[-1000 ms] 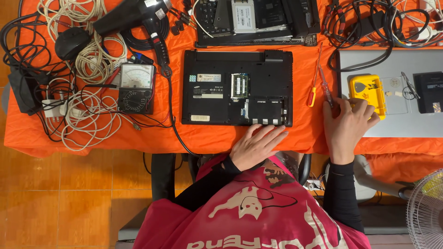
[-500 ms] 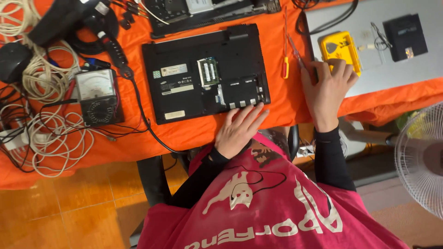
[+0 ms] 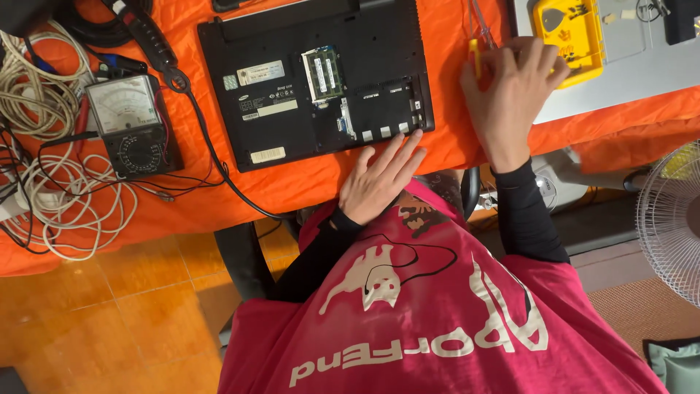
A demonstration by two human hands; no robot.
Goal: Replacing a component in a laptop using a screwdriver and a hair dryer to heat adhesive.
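Note:
A black laptop (image 3: 313, 80) lies upside down on the orange cloth (image 3: 292, 186) with its memory bay uncovered. My left hand (image 3: 379, 179) rests flat on the cloth, fingers apart, fingertips touching the laptop's near right corner. My right hand (image 3: 514, 87) lies spread on the cloth to the laptop's right. Its thumb side is against a yellow-handled screwdriver (image 3: 475, 55) and its fingertips reach the yellow parts tray (image 3: 572, 33). Neither hand grips anything. I wear black sleeves and a pink shirt.
An analog multimeter (image 3: 131, 124) and tangled white cables (image 3: 65, 197) lie at the left, with a black cord (image 3: 211, 157) running past the laptop. A grey laptop lid (image 3: 627, 80) lies under the yellow tray. A standing fan (image 3: 671, 226) is at the right, below the table.
The view has swung closer and tilted, so the table now sits higher in the picture. My left fingers have slid up to the laptop's edge. My right hand has stayed beside the screwdriver.

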